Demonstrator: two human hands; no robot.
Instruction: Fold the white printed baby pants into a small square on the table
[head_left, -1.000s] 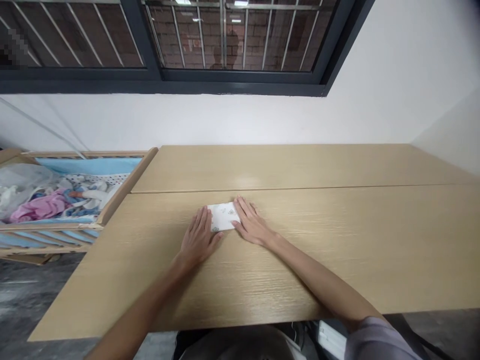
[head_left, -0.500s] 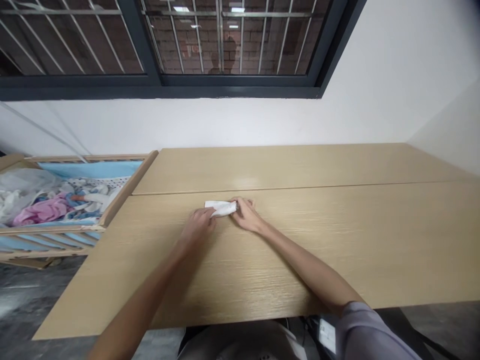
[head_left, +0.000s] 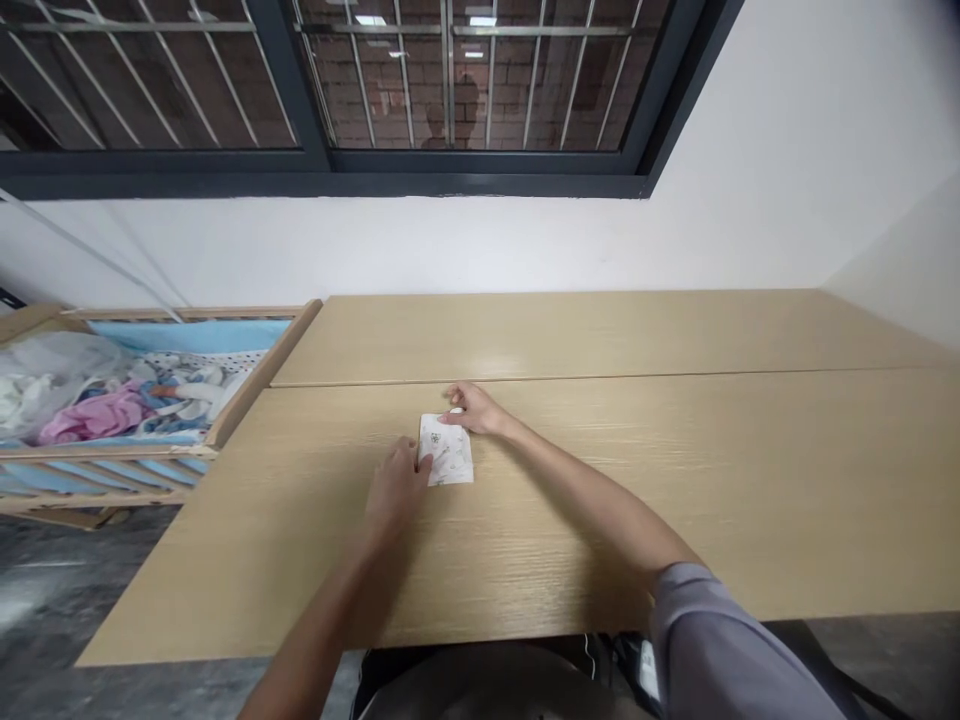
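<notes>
White printed piece (head_left: 448, 458), turned from crosswise to lengthwise since half a second ago, is laid on the wooden table (head_left: 675, 450), left edge pinched by the left hand (head_left: 393, 487), far edge by the right hand (head_left: 480, 410).

You're likely in a home: slatted wooden crib (head_left: 264, 375) heaped with fabrics (head_left: 97, 415) beside your worktop (head_left: 690, 440), barred window (head_left: 294, 90) ahead.

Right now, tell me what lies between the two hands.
The head view shows a patterned white piece, left hand at its left edge, right hand at its far edge.
</notes>
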